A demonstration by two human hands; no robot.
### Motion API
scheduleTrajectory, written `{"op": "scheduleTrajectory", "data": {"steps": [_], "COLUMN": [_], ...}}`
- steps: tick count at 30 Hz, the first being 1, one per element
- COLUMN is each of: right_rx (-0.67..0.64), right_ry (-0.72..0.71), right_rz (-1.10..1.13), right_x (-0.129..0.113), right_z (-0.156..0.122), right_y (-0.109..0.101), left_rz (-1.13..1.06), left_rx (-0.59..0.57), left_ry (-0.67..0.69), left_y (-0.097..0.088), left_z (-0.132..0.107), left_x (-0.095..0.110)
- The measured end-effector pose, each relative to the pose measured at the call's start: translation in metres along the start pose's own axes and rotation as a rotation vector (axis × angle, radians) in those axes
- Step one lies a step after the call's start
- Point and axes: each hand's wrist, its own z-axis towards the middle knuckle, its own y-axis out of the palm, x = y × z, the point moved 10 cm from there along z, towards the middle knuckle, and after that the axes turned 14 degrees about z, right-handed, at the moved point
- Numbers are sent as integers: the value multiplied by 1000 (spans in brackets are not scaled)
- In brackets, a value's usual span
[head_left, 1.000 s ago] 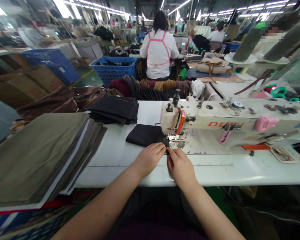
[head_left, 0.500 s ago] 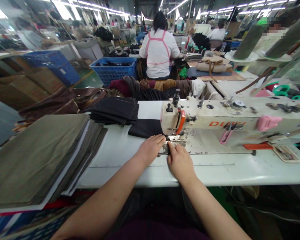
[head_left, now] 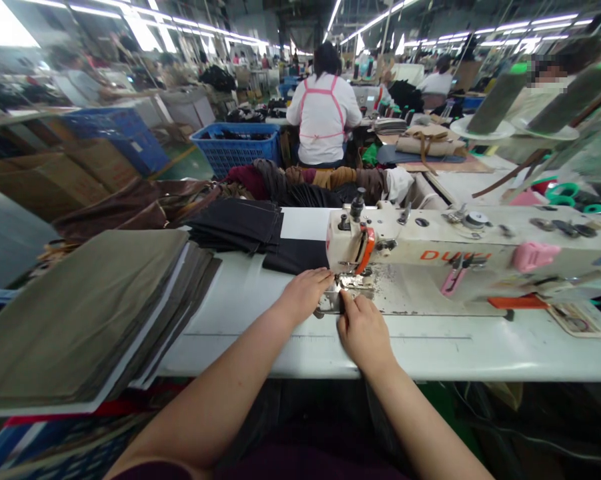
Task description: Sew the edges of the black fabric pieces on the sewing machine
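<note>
My left hand (head_left: 307, 293) lies flat with its fingers stretched out, the tips beside the presser foot (head_left: 349, 280) of a white sewing machine (head_left: 405, 233). A folded piece of black fabric (head_left: 295, 257) lies left of the machine's head, just beyond these fingertips. My right hand (head_left: 366, 330) is closed in front of the needle area, index finger pointing forward and the other fingers curled. Its index fingertip presses a narrow end of black fabric at the metal plate (head_left: 327, 303). The hands and machine head hide part of the fabric and the needle.
A stack of olive-grey fabric panels (head_left: 80, 313) sits on the table's left side. Behind it is a pile of black pieces (head_left: 233, 223). Thread cones (head_left: 497, 100) stand at the right. Beyond a row of bunched cloth (head_left: 330, 180), a person in a pink-strapped apron (head_left: 325, 113) sits facing away.
The whole view has shifted a little, so the table and machine appear slightly lower and further right. Both hands keep nearly the same place by the presser foot.
</note>
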Motion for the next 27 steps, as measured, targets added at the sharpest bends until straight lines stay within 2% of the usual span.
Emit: {"op": "scheduleTrajectory", "data": {"steps": [5,9,12,14,18,21,24,27], "right_rx": [12,26,38,42,44,42,48,63], "right_ry": [5,3,-6,-12,-13,-6,1,13], "right_rz": [24,32,26,22,22,27,25,73], "right_x": [1,2,1,0,0,0,1,2], "right_z": [0,-1,-2,-2,-3,-3,-3,-3], "right_y": [-3,-4,-5,-5,-5,-4,-4,-8], "left_rz": [-70,17,97,119,208,324,410,406], "left_rx": [-9,-52,-92,-146,-260,-345,-479,-571], "left_ry": [23,-130,-258,-295,-355,-522,-706,-735], "left_y": [-10,-7,0,6,7,-5,-17,-26], "left_z": [16,26,21,14,0,-14,-32,-46], "left_x": [-6,-38,-63,-70,-61,-57,-58,-52]}}
